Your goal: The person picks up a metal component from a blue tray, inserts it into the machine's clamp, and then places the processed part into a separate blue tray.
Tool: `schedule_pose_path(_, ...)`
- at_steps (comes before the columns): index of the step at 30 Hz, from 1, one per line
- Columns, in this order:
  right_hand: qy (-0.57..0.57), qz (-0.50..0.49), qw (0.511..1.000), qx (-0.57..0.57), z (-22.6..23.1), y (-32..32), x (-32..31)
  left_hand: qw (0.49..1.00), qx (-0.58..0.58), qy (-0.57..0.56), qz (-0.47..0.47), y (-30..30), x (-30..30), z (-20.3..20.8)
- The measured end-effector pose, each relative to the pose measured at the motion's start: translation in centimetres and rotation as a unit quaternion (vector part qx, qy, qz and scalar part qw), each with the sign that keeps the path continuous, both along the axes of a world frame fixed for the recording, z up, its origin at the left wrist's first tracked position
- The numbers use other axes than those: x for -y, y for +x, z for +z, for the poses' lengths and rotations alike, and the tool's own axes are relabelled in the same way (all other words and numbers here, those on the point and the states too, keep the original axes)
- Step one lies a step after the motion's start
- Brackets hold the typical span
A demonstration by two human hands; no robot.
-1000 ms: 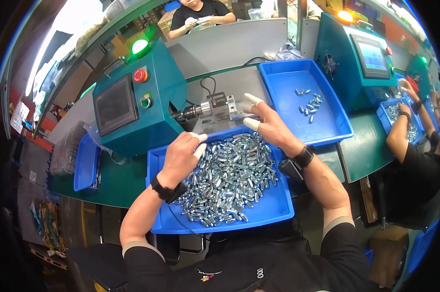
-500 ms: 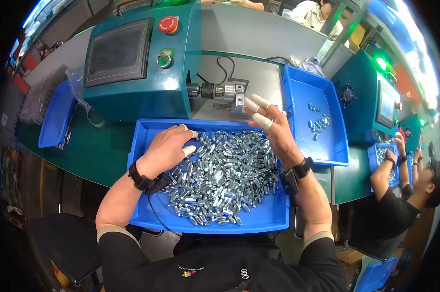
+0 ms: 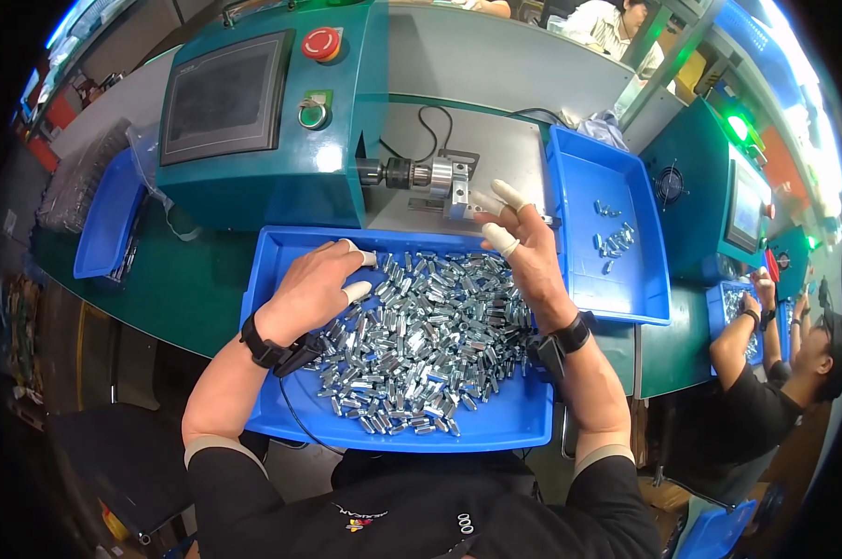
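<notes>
Green table (image 3: pixel 160 298) under it all: left hand (image 3: pixel 309 291) spread, empty, by metal parts (image 3: pixel 412 345) heaped in the lower-centre blue tray (image 3: pixel 495 434); right hand (image 3: pixel 536 265) half-curled beside the clamp (image 3: pixel 459 193), its hold impossible to tell. Steady fingers, clear of the chuck (image 3: pixel 399 173)!

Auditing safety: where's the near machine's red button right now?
The red button is upper left in the head view, on the teal machine, right of its dark screen, above the round switch.

A grey partition (image 3: pixel 495 65) (plain-faced) stands behind the green worktop (image 3: pixel 179 298).
</notes>
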State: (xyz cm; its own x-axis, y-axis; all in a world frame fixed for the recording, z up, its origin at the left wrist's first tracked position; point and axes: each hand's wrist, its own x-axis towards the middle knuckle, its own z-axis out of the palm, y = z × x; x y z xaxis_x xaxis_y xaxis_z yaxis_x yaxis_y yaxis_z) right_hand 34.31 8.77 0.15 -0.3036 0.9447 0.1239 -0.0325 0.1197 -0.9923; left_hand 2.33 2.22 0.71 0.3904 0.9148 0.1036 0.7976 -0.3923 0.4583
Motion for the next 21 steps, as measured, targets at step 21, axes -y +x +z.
schedule_pose_path(21, 0.045, -0.075, 0.992, 0.094, 0.7, -0.4, -0.6, 0.996, 0.022, 0.081, -0.020, -0.5, -0.9, -2.8)
